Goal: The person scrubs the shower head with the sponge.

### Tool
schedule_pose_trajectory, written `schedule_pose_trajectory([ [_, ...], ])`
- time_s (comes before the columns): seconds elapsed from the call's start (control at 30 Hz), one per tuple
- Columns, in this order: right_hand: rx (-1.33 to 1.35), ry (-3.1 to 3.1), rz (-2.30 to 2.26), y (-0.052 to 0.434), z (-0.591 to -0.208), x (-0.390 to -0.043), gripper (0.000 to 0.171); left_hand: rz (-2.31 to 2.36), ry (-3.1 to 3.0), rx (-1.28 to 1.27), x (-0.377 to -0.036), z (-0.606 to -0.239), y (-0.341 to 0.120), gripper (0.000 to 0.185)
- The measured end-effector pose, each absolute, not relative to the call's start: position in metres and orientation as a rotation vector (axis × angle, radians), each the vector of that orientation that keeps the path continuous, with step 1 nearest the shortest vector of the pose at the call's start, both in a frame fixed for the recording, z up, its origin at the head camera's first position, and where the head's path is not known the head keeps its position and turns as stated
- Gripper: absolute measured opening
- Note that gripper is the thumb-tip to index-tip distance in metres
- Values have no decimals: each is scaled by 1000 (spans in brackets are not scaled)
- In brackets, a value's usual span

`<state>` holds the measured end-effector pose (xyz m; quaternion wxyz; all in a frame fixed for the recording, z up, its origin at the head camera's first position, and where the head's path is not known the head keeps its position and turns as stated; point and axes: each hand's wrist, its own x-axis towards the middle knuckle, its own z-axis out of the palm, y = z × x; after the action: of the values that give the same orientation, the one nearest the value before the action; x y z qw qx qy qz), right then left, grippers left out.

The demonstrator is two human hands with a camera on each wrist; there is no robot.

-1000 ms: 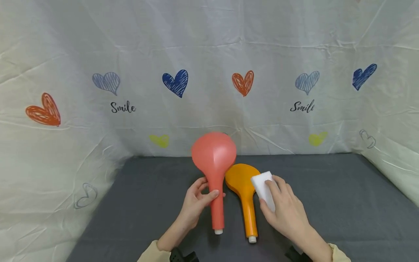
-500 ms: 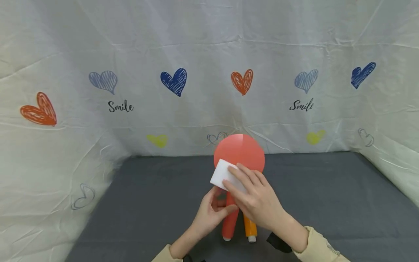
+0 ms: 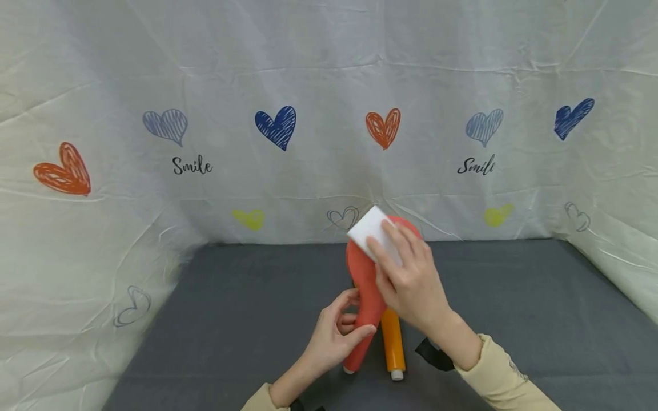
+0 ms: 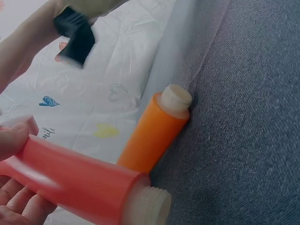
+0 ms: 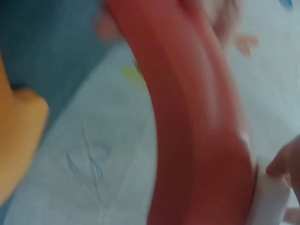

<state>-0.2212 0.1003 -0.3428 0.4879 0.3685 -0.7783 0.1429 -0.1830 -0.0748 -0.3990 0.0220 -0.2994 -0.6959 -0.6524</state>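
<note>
The left hand [image 3: 334, 337] has its fingers and thumb curled round the handle of the red shower head [image 3: 362, 285], holding it tilted up off the surface [image 3: 231, 319] with its round end toward the backdrop. The right hand [image 3: 411, 279] lies over that round end with fingers fairly straight, pressing one white sponge block [image 3: 371, 228] against it.

There are two shower heads: the red one in hand, and an orange shower head [image 3: 392, 342] lying flat just beside it, mostly hidden behind the hands in the head view. Both look like smooth, glossy plastic with tubular handles ending in pale threaded necks. The sponge is matte and rectangular.

The left wrist view shows what the head view does not: the ridged thread of the red handle's end and the orange handle resting on the grey, woven cloth. The right wrist view, blurred, shows the red rim edge-on with the sponge touching it.

Behind stands a wrinkled white backdrop [image 3: 329, 114] printed with hearts and "Smile".
</note>
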Motion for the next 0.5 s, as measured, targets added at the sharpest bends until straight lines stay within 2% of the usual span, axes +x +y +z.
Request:
schedule_pose_trajectory([
  [0.13, 1109, -1884, 220, 92, -355, -212, 38, -1948, -2179, -919, -183, -400, -76, 46],
  [0.23, 1136, -1881, 232, 92, -356, -212, 37, -1936, -2182, -902, -188, -409, -76, 47],
  [0.5, 684, -1904, 482, 112, -337, -229, 40, -1887, -2196, -913, -194, -424, -74, 49],
])
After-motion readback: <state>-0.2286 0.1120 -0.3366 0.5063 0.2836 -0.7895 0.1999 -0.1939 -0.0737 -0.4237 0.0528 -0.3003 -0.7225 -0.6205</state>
